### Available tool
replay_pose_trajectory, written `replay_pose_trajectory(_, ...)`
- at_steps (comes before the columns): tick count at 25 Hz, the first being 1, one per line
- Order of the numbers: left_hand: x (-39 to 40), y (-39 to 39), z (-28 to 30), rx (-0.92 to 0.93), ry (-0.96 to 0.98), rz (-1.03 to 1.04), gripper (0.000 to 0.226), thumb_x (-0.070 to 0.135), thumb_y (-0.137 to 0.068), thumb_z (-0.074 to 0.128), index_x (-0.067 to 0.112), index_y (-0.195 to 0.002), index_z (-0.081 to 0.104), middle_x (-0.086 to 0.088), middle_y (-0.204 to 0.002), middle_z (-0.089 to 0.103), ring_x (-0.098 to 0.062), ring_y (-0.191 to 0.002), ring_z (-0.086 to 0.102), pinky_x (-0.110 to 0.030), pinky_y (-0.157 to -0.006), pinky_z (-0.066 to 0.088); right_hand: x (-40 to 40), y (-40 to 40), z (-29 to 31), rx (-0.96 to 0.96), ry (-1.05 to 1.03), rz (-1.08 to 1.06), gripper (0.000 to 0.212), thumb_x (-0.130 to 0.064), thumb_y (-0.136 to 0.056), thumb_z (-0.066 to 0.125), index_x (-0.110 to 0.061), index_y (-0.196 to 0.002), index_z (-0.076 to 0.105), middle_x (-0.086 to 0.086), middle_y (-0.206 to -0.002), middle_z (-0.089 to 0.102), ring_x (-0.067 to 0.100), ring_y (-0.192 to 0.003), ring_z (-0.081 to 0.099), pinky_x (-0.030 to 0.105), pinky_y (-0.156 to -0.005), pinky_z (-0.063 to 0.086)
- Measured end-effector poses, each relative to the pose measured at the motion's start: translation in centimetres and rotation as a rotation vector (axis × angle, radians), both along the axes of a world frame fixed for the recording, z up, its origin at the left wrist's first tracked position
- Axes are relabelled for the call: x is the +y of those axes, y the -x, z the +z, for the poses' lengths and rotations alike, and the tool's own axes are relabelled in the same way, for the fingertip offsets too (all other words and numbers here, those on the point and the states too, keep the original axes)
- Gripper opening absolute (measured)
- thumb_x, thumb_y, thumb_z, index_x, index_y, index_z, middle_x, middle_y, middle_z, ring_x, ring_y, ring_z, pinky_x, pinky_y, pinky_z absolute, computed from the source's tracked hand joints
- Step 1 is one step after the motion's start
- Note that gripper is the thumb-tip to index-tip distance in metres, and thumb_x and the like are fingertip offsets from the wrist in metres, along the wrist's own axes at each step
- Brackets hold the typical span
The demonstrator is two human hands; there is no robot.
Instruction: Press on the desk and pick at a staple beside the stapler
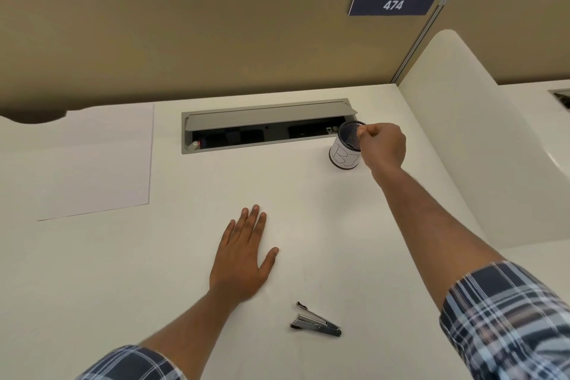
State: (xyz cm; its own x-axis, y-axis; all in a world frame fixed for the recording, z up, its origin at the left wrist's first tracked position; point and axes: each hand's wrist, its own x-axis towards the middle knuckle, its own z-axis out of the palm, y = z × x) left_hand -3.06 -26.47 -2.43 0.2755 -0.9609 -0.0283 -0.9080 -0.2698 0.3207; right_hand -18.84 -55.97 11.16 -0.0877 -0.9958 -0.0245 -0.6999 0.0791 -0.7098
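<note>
Right hand (382,145), centre right of frame: fingers curled, pinching rim of mesh cup (347,148) standing upright on desk (308,225) beside open cable tray (268,126). Left hand (243,256), lower centre: spread flat on desk. Stapler (314,321) below, untouched. Advised handling: firm rim grip, cup kept level, clear of tray edge.

On the desk (308,194), a cable tray (268,128) is sunk in near the back partition (216,40). A pen cup (345,148) stands at the tray's right end, with the right hand (382,145) at its rim. A sheet of paper (98,160) lies to the left. The left hand (243,253) rests flat at the middle, and a stapler (314,321) lies in front of it, to its right.
</note>
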Motion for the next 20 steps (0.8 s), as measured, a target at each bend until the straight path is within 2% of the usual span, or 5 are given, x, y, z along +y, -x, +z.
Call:
replay_pose_trajectory(3, 0.0, 0.0, 0.0, 0.006, -0.001, -0.001, 0.073, 0.057, -0.1, 0.035, 0.024, -0.161, 0.011, 0.008, -0.17, 0.002, -0.011, -0.157, -0.002, -0.04, -0.126, 0.013, -1.5, -0.2, -0.3, 0.194, 0.01, 0.1, 0.016, -0.02, -0.094, 0.064, -0.019, -0.094, 0.079, 0.004, -0.095, 0.077, 0.023, -0.08, 0.058, 0.027, -0.071, 0.04)
replay_pose_trajectory(6, 0.0, 0.0, 0.0, -0.005, -0.018, -0.001, 0.073, 0.058, -0.1, 0.033, 0.024, -0.161, 0.01, 0.008, -0.17, 0.001, -0.011, -0.157, -0.003, -0.041, -0.126, 0.014, -2.2, -0.3, -0.6, 0.253, -0.013, 0.116, 0.017, -0.018, -0.094, 0.062, -0.019, -0.097, 0.079, 0.007, -0.101, 0.077, 0.025, -0.081, 0.055, 0.026, -0.073, 0.039)
replay_pose_trajectory(10, -0.1, -0.1, 0.0, -0.008, -0.023, -0.007, 0.074, 0.059, -0.1, 0.031, 0.025, -0.161, 0.009, 0.008, -0.17, -0.001, -0.011, -0.157, -0.004, -0.04, -0.126, 0.013, -2.7, -0.4, -0.4, 0.258, -0.022, 0.124, 0.02, -0.014, -0.093, 0.061, -0.017, -0.097, 0.08, 0.01, -0.103, 0.077, 0.027, -0.082, 0.058, 0.026, -0.073, 0.04)
replay_pose_trajectory(14, -0.1, -0.1, 0.0, -0.008, -0.024, -0.007, 0.074, 0.058, -0.1, 0.032, 0.025, -0.161, 0.009, 0.008, -0.17, -0.001, -0.011, -0.157, -0.004, -0.04, -0.126, 0.012, -2.6, -0.2, -0.3, 0.249, -0.015, 0.126, 0.019, -0.017, -0.093, 0.062, -0.016, -0.098, 0.081, 0.011, -0.102, 0.078, 0.033, -0.096, 0.068, 0.027, -0.073, 0.042)
replay_pose_trajectory(20, -0.1, -0.1, 0.1, -0.016, -0.007, -0.013, 0.074, 0.058, -0.1, 0.033, 0.024, -0.161, 0.011, 0.008, -0.17, 0.0, -0.011, -0.157, -0.004, -0.04, -0.126, 0.012, 0.6, 0.2, -0.3, 0.095, 0.0, 0.075, 0.019, -0.016, -0.088, 0.066, -0.018, -0.097, 0.082, 0.005, -0.099, 0.08, 0.028, -0.098, 0.072, 0.033, -0.084, 0.056)
